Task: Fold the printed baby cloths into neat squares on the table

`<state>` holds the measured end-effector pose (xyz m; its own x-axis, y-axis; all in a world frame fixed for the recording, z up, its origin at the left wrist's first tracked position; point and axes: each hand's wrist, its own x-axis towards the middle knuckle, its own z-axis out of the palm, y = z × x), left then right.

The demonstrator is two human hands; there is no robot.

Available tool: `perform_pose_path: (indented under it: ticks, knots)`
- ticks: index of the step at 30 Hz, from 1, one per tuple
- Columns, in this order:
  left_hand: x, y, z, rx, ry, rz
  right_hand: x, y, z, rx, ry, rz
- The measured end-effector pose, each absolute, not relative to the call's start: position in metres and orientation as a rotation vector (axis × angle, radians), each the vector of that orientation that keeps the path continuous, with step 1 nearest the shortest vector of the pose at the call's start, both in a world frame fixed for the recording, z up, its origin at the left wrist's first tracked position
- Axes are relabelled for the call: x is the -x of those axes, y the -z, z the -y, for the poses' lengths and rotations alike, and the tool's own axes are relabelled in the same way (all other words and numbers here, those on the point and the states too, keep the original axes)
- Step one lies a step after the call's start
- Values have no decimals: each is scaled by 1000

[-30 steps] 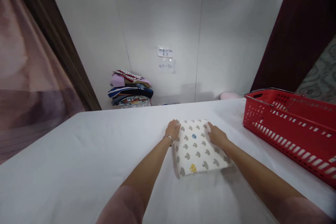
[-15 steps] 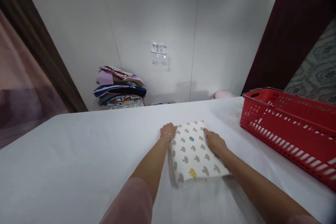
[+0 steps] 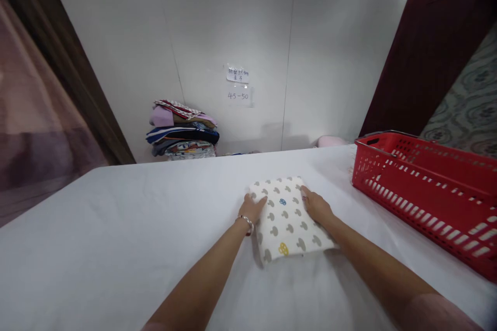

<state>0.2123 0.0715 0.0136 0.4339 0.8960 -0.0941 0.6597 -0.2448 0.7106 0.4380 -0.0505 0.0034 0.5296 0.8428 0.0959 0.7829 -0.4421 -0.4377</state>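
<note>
A folded white cloth (image 3: 286, 220) printed with grey mushroom shapes, one blue and one yellow, lies on the white table (image 3: 116, 227). My left hand (image 3: 252, 208), a bracelet on its wrist, rests against the cloth's left edge with the fingers lying over it. On the right edge sits my right hand (image 3: 315, 206), fingers flat along the fabric. Both hands press the cloth from its two sides; neither lifts it.
A red plastic basket (image 3: 427, 191) stands on the table at the right. A stack of folded clothes (image 3: 182, 132) lies beyond the table's far edge by the white wall. Paper labels (image 3: 237, 83) hang on the wall. A curtain hangs at the left.
My left hand has slid back along the cloth's left edge, toward me. The right hand stays on the right edge. The view has shifted slightly.
</note>
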Motion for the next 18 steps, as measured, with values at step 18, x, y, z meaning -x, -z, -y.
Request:
perform_pose_path:
  ticks: [18]
  knots:
    - [-114,-52,-115,-2237,-281,-1352,-387,-35,65,1857,-365,1195]
